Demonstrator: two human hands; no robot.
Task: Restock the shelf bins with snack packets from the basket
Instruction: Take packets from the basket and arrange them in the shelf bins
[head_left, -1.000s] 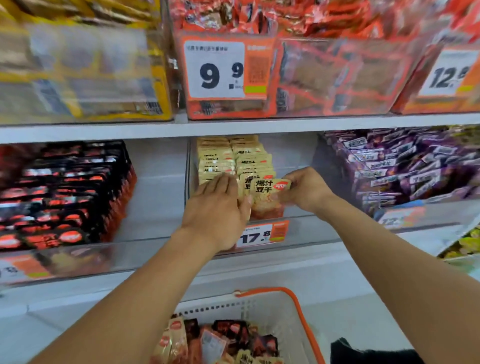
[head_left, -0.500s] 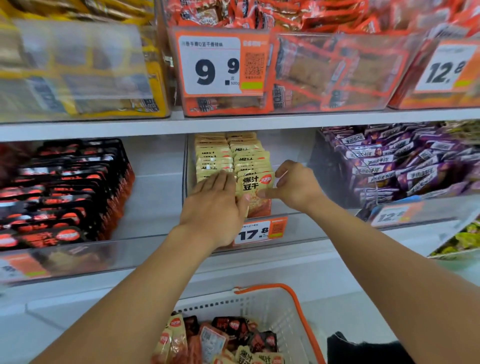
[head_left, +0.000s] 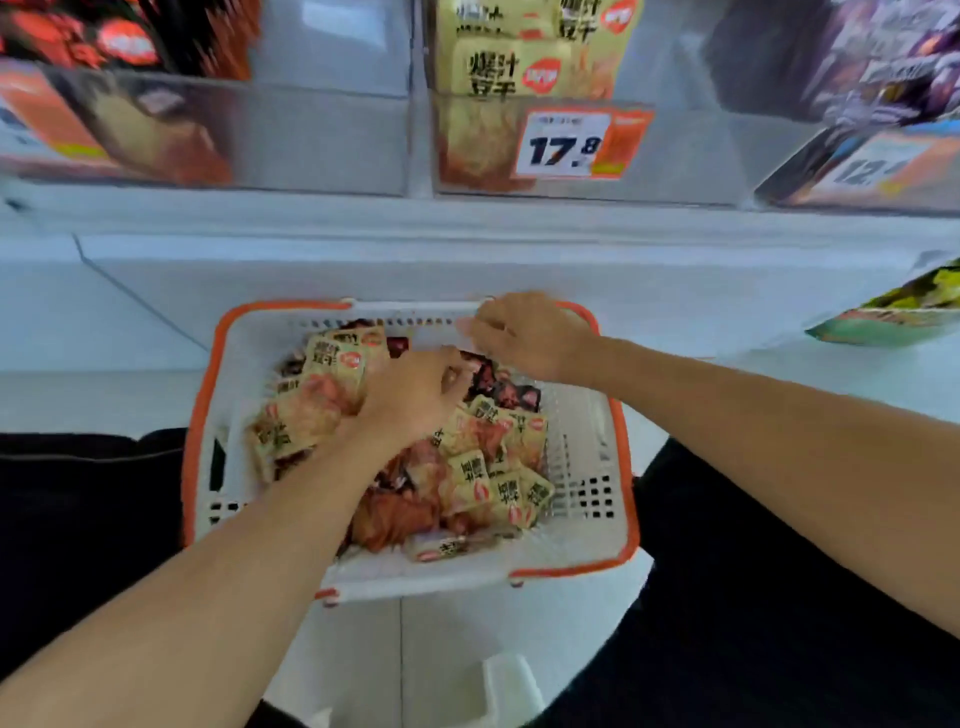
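Left hand (head_left: 415, 395) reached into the snack packets (head_left: 483, 467), fingers curled among them; whether it gripped one was unclear. Right hand (head_left: 524, 338), loosely curled, hovered over the white basket (head_left: 587, 499), below the shelf bins (head_left: 675, 150).

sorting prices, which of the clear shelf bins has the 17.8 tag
The middle clear plastic bin, the one stocked with beige snack packets. Its orange-and-white tag reads 17.8; the right bin's tag starts with 12.
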